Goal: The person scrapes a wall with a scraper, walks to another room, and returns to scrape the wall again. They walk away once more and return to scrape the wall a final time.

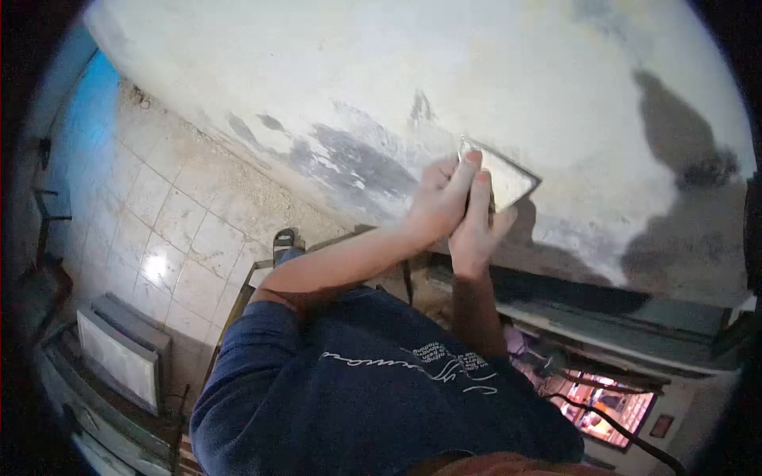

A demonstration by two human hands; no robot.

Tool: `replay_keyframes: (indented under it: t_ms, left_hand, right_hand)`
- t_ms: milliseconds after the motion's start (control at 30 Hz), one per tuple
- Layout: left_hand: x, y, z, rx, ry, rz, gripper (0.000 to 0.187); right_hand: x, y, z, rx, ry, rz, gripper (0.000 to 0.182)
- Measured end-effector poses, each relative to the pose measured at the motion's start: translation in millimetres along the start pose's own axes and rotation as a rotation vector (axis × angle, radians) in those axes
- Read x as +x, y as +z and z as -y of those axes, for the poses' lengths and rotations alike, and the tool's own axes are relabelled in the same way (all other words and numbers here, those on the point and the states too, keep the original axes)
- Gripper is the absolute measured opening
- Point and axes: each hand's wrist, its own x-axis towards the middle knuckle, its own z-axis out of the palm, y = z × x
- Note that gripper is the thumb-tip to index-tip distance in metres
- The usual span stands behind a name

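A dark-edged flat plate [512, 179] is grasped at its near side by 2 hands at the pale wall [317, 71]; the left hand [438, 198] and right hand [474, 230] are both closed on it, side by side. Grey patches [357, 165] are seen left of the plate, a shadow [675, 119] to its right. Floor tiles [182, 213] and a sandal [283, 237] are shown at left.

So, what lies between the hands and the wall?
A flat, pale plate, gripped by the left hand and right hand and apparently resting on the wall, in the head view.
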Motion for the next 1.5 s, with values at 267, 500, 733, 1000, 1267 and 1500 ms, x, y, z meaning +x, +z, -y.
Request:
replay_keyframes:
  t_ms: [267,500,733,1000,1267,1500]
  left_hand:
    - [0,-2,-5,-0.01,-0.019,0.072,0.047]
    - [-3,-5,-10,-0.151,-0.152,0.139,0.045]
    - [1,-20,-9,-0.286,-0.197,0.314,0.039]
    - [2,-21,-19,-0.383,-0.256,0.292,0.04]
    - [6,-28,-35,-0.266,-0.243,0.35,0.042]
    - [9,-33,-28,-0.098,-0.212,0.355,0.043]
  right_hand:
    - [-1,-9,-4,-0.083,0.008,-0.001,0.022]
    - [-3,-2,-2,-0.193,0.018,-0.025,0.02]
    - [-2,5,-14,-0.103,-0.051,-0.105,0.017]
    - [0,10,-8,-0.317,-0.184,-0.076,0.018]
    - [3,17,-1,-0.08,0.053,-0.127,0.018]
    - [-3,31,12,0.089,0.055,-0.164,0.02]
